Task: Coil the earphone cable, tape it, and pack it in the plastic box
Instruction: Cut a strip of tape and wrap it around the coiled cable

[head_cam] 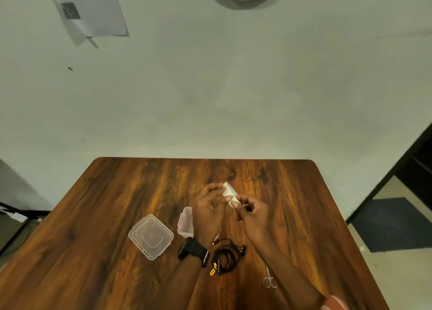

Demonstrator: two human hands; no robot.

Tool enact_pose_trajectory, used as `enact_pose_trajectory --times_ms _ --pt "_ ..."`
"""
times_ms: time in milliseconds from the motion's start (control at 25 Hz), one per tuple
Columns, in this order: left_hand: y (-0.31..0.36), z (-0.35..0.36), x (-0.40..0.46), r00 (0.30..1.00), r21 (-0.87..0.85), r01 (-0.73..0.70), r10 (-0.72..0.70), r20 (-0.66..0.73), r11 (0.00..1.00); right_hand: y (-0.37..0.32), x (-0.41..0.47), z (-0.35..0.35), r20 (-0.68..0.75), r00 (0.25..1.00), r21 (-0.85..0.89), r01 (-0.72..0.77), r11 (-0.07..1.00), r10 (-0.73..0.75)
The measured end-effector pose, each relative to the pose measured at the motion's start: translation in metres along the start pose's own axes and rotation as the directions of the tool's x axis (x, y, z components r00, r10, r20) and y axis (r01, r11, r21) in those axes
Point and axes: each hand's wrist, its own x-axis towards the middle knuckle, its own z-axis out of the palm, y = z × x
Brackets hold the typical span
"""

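Note:
Both hands hold a white roll of tape (229, 192) above the middle of the wooden table (117, 216). My left hand (209, 210), with a black watch on its wrist, grips the roll's left side. My right hand (251, 212) pinches its near right end. The black earphone cable (228, 256) lies coiled on the table just below my wrists, with yellow-and-black parts at its edges. A clear plastic box (185, 223) sits partly hidden behind my left hand. Its clear lid (150, 236) lies apart to the left.
Small silver scissors (269, 279) lie on the table to the right of the cable, under my right forearm. The table's back edge meets a pale wall. Floor and a dark mat (392, 223) show past the right edge.

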Motion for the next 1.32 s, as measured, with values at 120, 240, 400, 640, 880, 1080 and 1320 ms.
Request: enact_pose_trajectory --times_ms 120,240,400,640,880,1080,1320 --pt "0.01 -0.015 0.013 0.997 0.028 0.051 -0.049 -0.054 0.998 -0.017 0.0 0.006 0.038 0.999 -0.053 0.022 0.998 -0.02" --pt "0.008 -0.025 0.02 0.999 0.269 0.003 -0.014 0.039 0.963 -0.028 0.002 0.01 0.028 0.998 -0.252 0.061 0.966 -0.056" --pt "0.013 -0.026 0.024 0.984 0.369 0.039 -0.1 0.146 0.929 -0.039 0.007 0.017 -0.014 0.998 -0.434 0.055 0.899 -0.068" --pt "0.011 -0.023 0.026 0.969 0.41 -0.012 -0.091 0.229 0.912 -0.033 0.015 0.014 -0.028 0.998 -0.522 0.033 0.852 -0.056" --pt "0.006 -0.028 0.045 0.935 0.496 -0.084 -0.104 0.339 0.864 0.016 0.014 -0.022 0.001 0.999 -0.355 0.036 0.934 -0.039" --pt "-0.007 -0.032 0.049 0.899 0.555 -0.123 -0.145 0.413 0.823 0.101 -0.038 -0.083 0.104 0.923 -0.912 -0.06 0.407 0.37" --pt "-0.015 -0.027 0.05 0.9 0.534 -0.048 -0.194 0.389 0.844 0.135 -0.063 -0.078 0.091 0.883 -0.952 -0.059 0.3 0.461"
